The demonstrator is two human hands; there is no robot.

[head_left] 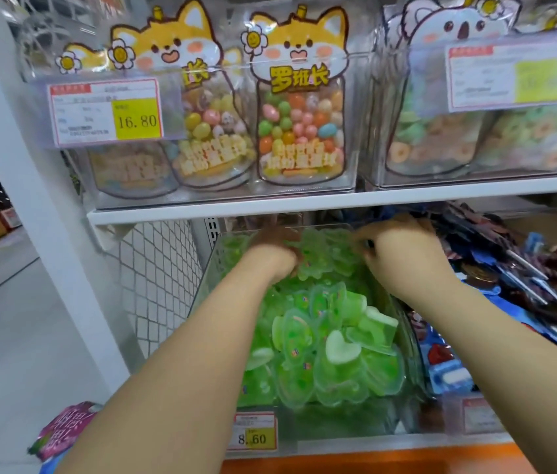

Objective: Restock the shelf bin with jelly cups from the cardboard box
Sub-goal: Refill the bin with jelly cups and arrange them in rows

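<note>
The clear shelf bin (338, 422) is heaped with green heart-shaped jelly cups (338, 350), too many to be counted. The left hand (275, 249) and right hand (403, 258) are sunk in at its back, under the shelf board (270, 208) — whether the fingers grip anything cannot be told. Overhead, two fox-shaped candy bags (299, 97) are seen, possibly a third behind the price tag (106, 111).

The left forearm (181, 364) comes up from the lower centre-left of the frame, and the right forearm (509, 340) from the lower right. Both are bare from the frame's edge to the wrist. The left hand (277, 249) and right hand (403, 256), mid-frame, look bare too, though blur softens the fingers and fine detail there cannot be told.
</note>
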